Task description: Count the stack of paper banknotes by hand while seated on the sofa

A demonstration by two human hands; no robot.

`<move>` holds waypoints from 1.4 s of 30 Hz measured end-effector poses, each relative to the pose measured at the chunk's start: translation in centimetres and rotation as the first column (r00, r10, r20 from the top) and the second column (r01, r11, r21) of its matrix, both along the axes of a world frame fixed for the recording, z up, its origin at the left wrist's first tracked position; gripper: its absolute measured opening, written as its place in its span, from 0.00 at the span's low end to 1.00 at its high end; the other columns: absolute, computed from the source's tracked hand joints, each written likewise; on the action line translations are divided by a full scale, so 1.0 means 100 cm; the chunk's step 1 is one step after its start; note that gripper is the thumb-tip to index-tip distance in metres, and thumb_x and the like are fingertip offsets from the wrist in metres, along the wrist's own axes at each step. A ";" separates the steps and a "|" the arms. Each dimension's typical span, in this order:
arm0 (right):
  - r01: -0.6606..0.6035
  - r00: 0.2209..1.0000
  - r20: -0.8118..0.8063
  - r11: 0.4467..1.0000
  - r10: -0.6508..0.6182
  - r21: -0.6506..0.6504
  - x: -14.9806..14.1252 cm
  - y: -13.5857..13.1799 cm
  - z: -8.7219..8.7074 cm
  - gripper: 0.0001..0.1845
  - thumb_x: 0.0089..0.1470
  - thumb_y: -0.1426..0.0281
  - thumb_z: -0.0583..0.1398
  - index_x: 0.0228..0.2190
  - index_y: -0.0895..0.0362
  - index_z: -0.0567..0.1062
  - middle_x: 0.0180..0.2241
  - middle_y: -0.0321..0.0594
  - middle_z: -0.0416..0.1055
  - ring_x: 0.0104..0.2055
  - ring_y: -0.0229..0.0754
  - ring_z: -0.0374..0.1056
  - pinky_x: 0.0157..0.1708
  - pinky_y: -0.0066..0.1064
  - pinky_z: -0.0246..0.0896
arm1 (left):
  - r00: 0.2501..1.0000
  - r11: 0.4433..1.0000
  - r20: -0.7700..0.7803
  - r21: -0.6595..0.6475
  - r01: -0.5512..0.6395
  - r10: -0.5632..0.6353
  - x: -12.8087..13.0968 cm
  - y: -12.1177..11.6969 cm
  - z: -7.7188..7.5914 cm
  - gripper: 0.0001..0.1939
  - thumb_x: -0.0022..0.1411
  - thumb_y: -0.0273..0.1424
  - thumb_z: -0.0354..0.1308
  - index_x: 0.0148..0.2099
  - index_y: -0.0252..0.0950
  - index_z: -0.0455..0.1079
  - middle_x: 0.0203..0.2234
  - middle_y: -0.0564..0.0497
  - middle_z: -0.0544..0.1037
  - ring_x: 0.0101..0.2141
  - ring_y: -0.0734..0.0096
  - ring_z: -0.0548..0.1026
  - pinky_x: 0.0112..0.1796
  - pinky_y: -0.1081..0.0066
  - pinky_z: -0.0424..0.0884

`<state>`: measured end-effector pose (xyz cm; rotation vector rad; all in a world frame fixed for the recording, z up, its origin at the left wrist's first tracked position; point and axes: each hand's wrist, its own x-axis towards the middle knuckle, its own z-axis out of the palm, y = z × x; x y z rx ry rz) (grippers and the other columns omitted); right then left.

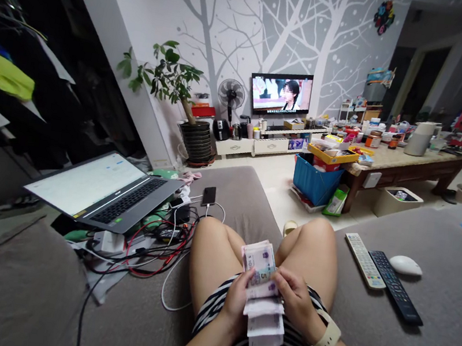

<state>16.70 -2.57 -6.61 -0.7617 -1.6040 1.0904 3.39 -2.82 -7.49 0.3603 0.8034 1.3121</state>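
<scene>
Over my lap, my left hand (pixel 238 297) is closed around the left edge of a stack of banknotes (pixel 259 259), the top one marked with a 5. My right hand (pixel 292 297), with a pale watch (pixel 327 335) on its wrist, pinches the right edge of the notes between thumb and fingers. More banknotes (pixel 265 327) hang in overlapping steps below the stack, down toward my striped clothing. How many notes there are cannot be made out.
Left on the sofa, an open laptop (pixel 125 203) stands beside tangled cables (pixel 158 243) and a plugged-in phone (pixel 209 195). Right of my knees lie a white remote (pixel 365 261), a black remote (pixel 396 290) and a white mouse (pixel 406 265). Ahead stands a cluttered table (pixel 395 158) beside a blue bin (pixel 315 180).
</scene>
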 end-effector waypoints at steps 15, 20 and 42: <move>0.276 0.959 0.092 0.956 -0.267 -0.105 -0.004 0.021 -0.009 0.19 0.52 0.56 0.56 0.20 0.57 0.63 0.19 0.32 0.59 0.23 0.36 0.55 0.23 0.26 0.51 | 0.991 0.997 -0.133 0.071 0.000 0.009 0.004 -0.010 0.011 0.15 0.44 0.29 0.62 0.36 0.29 0.75 0.29 0.43 0.80 0.32 0.57 0.77 0.37 0.63 0.70; 0.279 0.958 0.105 0.953 -0.268 -0.116 -0.005 0.026 -0.014 0.20 0.50 0.55 0.57 0.18 0.57 0.62 0.17 0.30 0.57 0.22 0.35 0.53 0.21 0.25 0.50 | 0.992 1.000 -0.121 -0.004 0.024 -0.025 0.004 -0.009 0.011 0.15 0.47 0.28 0.60 0.39 0.29 0.74 0.28 0.43 0.80 0.29 0.59 0.77 0.36 0.63 0.70; 0.178 0.984 0.003 0.983 -0.178 -0.036 -0.004 0.007 -0.006 0.13 0.55 0.61 0.55 0.28 0.58 0.69 0.23 0.35 0.65 0.26 0.37 0.58 0.25 0.26 0.54 | 0.978 0.997 -0.203 0.060 -0.040 0.052 0.004 -0.005 0.007 0.10 0.47 0.33 0.59 0.26 0.30 0.73 0.19 0.48 0.77 0.23 0.66 0.73 0.28 0.71 0.65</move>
